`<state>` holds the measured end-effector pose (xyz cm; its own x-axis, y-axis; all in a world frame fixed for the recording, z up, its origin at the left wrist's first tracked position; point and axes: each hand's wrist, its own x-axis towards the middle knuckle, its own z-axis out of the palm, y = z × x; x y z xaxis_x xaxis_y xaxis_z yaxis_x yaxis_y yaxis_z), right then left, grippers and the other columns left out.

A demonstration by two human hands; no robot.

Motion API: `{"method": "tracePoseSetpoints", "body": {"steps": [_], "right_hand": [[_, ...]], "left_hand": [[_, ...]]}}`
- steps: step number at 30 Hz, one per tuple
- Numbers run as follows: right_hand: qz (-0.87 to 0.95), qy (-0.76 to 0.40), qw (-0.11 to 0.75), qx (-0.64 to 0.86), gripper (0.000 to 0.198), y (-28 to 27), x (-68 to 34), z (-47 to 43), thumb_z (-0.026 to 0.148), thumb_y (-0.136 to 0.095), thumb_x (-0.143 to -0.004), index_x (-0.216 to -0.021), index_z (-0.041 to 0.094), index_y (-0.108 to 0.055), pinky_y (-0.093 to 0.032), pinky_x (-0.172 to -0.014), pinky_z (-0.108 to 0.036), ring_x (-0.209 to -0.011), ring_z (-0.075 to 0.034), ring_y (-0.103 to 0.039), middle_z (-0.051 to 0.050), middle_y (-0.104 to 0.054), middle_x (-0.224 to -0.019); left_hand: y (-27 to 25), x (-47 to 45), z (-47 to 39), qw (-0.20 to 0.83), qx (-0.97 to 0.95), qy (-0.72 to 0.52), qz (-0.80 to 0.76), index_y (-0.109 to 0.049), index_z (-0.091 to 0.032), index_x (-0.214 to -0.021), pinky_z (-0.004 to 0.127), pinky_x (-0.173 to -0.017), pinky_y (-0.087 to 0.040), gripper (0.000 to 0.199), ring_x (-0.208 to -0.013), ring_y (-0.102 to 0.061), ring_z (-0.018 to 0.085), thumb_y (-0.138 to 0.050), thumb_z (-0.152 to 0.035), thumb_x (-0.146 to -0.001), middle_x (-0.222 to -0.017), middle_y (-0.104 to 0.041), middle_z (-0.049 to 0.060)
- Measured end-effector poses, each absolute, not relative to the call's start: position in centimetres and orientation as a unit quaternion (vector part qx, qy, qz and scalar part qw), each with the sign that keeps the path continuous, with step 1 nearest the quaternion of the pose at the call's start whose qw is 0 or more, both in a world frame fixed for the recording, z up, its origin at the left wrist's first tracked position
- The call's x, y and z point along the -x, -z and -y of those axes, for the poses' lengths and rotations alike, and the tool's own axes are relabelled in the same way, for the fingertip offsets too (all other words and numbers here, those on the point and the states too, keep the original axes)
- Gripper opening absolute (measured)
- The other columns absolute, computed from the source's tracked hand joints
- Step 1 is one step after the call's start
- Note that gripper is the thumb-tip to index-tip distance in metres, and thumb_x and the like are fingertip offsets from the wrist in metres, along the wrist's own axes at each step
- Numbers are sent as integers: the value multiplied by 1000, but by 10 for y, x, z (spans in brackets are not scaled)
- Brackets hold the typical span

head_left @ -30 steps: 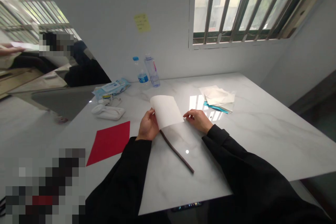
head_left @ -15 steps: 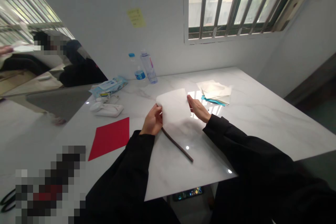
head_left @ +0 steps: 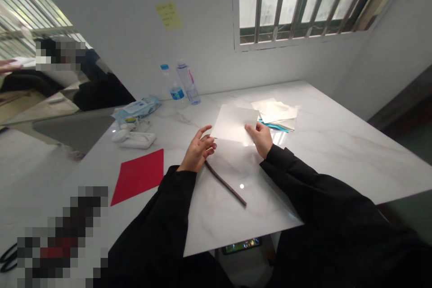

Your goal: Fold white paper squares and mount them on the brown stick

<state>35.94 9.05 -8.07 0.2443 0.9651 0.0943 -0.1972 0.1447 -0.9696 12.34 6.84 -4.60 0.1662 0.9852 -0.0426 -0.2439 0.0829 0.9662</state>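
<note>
A white sheet of paper (head_left: 232,121) is held up over the table, tilted, its right edge pinched in my right hand (head_left: 260,137) with the thumb on top. My left hand (head_left: 200,149) is at the sheet's lower left corner, fingers apart and curved; whether a fingertip touches the corner, I cannot tell. Below lies a thin, slightly bent dark brown stick (head_left: 227,183), its upper end close to my left hand. Left of that hand, a red square of paper (head_left: 138,175) rests flat on the table.
Behind my right hand is a pile of cream and blue papers (head_left: 276,114). Two plastic bottles (head_left: 188,82) stand by the wall, with a wipes pack (head_left: 138,108) and a white device (head_left: 137,139) to their left. Scissor handles (head_left: 9,257) show at lower left. Another person sits at far left.
The white sheet has swung to the right and flattened out. My right hand has taken hold of its right edge, while my left hand's fingers have spread and come off it.
</note>
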Motion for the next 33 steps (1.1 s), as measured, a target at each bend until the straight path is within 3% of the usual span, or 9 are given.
{"method": "tracePoseSetpoints", "body": {"steps": [5, 9, 16, 20, 23, 25, 28, 30, 33], "right_hand": [[362, -490, 622, 492, 38, 82, -359, -89, 45, -76, -71, -96, 20, -63, -55, -50, -26, -65, -16, -66, -3, -72, -83], [451, -490, 581, 469, 32, 78, -351, -77, 41, -74, -72, -94, 19, -65, -49, -43, -22, -55, -11, -58, 0, -69, -80], [530, -485, 548, 429, 41, 70, -338, -58, 38, -74, -77, -112, 21, -63, -45, -38, -22, -52, -11, -58, -2, -74, -88], [528, -466, 552, 446, 37, 74, -335, -55, 38, -76, -79, -107, 23, -59, -46, -39, -23, -50, -11, -58, -1, -72, -87], [538, -451, 551, 452, 42, 76, -336, -55, 40, -79, -80, -111, 24, -56, -46, -39, -22, -54, -12, -61, -1, -71, -89], [545, -458, 546, 442, 55, 74, -338, -55, 46, -80, -83, -127, 23, -55, -48, -41, -23, -55, -13, -62, 0, -69, -88], [559, -493, 533, 401, 87, 67, -343, -54, 54, -75, -90, -160, 23, -33, -53, -49, -26, -53, -14, -61, 5, -65, -78], [597, -506, 501, 370, 99, 63, -348, -53, 52, -74, -91, -169, 24, -21, -57, -56, -28, -57, -15, -64, 6, -64, -74], [694, -457, 433, 349, 88, 61, -354, -53, 40, -80, -86, -164, 27, -40, -62, -69, -33, -73, -18, -69, -1, -72, -90]], "left_hand": [[46, -131, -63, 646, -451, -490, -373, -63, -23, -140, 20, -61, -52, 74, -71, -66, 10, -92, -28, -72, -119, -73, 10], [51, -136, -66, 631, -443, -512, -379, -68, -20, -135, 22, -68, -57, 65, -80, -70, 13, -91, -40, -77, -123, -72, 11], [57, -136, -69, 583, -455, -526, -419, -60, -27, -147, 24, -67, -59, 77, -91, -74, 18, -88, -49, -80, -134, -69, 11], [56, -137, -65, 618, -425, -533, -391, -55, -27, -153, 34, -80, -64, 84, -107, -75, 28, -89, -49, -80, -140, -69, 13], [58, -139, -64, 607, -422, -534, -410, -54, -25, -155, 35, -87, -63, 87, -107, -75, 28, -90, -31, -76, -131, -75, 12], [59, -140, -65, 577, -436, -534, -439, -58, -23, -152, 32, -83, -62, 85, -99, -76, 24, -85, -20, -72, -118, -79, 8], [58, -136, -67, 516, -478, -541, -462, -72, -19, -137, 27, -76, -60, 67, -88, -75, 21, -77, -16, -71, -101, -80, 5], [57, -132, -69, 488, -490, -551, -467, -78, -16, -123, 26, -72, -59, 52, -83, -73, 21, -77, -20, -71, -94, -79, 5], [56, -126, -74, 473, -484, -565, -472, -79, -15, -112, 27, -68, -57, 42, -78, -71, 21, -79, -23, -70, -89, -78, 6]]}}
